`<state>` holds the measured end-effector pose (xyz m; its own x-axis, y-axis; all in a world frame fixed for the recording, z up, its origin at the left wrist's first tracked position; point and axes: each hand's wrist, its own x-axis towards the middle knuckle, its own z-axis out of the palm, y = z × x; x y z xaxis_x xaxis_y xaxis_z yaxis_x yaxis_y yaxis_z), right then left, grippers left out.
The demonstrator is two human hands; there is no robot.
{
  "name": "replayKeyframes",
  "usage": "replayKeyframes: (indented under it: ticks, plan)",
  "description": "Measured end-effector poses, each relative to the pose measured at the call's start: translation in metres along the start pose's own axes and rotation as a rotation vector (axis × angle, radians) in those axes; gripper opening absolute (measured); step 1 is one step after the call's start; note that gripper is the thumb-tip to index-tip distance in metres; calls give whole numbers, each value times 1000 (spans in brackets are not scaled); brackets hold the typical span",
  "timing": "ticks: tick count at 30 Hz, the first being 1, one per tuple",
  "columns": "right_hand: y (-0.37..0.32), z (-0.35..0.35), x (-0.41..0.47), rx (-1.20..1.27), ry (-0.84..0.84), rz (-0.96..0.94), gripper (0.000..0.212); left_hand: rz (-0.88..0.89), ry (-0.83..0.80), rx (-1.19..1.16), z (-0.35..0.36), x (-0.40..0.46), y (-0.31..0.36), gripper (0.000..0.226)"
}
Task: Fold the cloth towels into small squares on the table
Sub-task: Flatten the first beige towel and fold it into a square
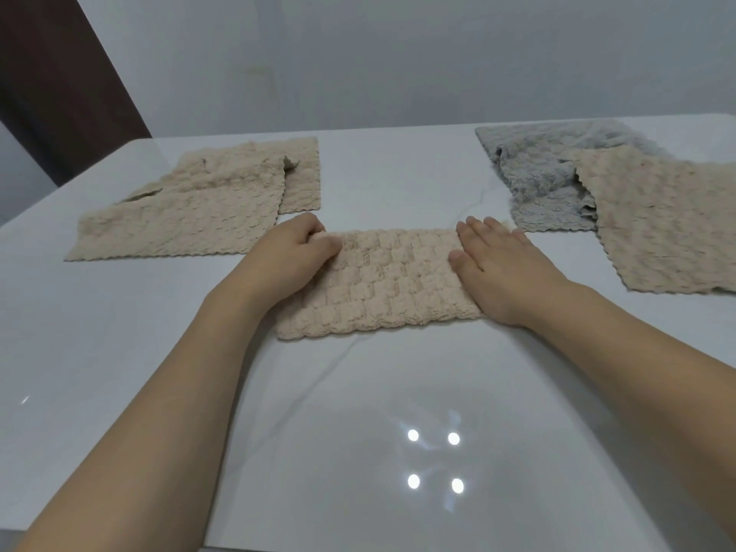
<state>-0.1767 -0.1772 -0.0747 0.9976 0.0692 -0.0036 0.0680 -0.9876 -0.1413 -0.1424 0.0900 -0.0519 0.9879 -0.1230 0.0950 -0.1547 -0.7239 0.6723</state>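
The folded beige towel lies at frame centre on the desk, a wide strip, already doubled by the look of its thick lower edge. Your left hand has fingers curled onto the strip's left end, pinching the upper left corner. Your right hand lies flat, fingers straight, pressing down the right end.

Next fold, likely: bring the left end across to the right end to get a square. Keep the right palm as anchor, lift both layers together, match the scalloped edges before pressing, then smooth the crease outward. The fabric is thick and bubbly-textured, so it'll probably spring back; press firmly.

Upper left of frame: beige towels, loosely laid and overlapping, unfolded. Upper right: a grey towel, rumpled, with another beige towel overlapping its right side. Those still need folding.
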Motion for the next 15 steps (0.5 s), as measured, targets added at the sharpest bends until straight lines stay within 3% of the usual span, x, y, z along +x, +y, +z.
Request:
replayKeyframes:
  ticks: [4,7,11,15]
  plan:
    - [-1,0,0,-9,7,-26,59,-42,8,-141,-2,3,1,21]
    - [0,-1,0,-7,0,-31,59,-72,-1,-76,-1,5,0,11]
    - [0,0,1,-6,21,-40,58,-182,-17,-14,-2,8,-1,20]
    - [3,1,5,3,19,-85,59,-194,6,42,-5,7,-5,15]
